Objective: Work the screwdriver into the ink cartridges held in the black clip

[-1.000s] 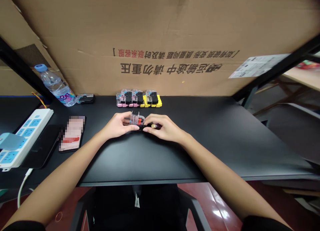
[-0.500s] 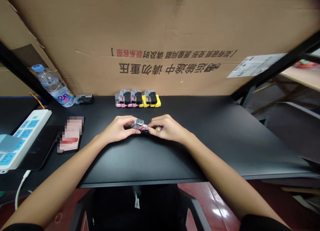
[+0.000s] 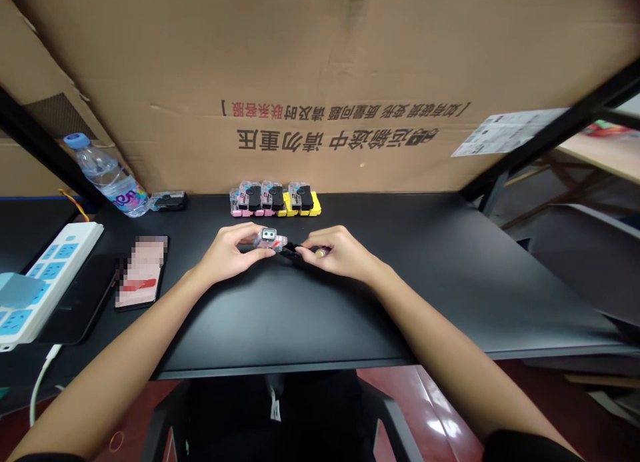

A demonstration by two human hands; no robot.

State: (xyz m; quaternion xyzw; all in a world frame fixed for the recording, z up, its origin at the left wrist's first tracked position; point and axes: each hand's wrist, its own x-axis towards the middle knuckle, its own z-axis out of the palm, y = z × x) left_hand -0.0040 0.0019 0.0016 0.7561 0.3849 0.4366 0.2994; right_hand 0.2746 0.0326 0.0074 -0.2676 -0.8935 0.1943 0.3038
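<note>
Black left sleeve (image 3: pixel 47 457) at seven o'clock, black right sleeve (image 3: pixel 523 445) at five, bare left hand (image 3: pixel 229 253), bare right hand (image 3: pixel 341 253)

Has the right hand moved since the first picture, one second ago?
Yes, slightly to the right. Judged against the yellow pieces behind it, the right hand had its fingertips near their left end; now they are nearer the middle.

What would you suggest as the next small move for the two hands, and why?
I would hold the clear case steady in the left hand and turn it slightly towards the eyes. The right hand has the black part right beside it, and this view does not settle whether they are joined, so a look seems wise before any pull or push.
</note>
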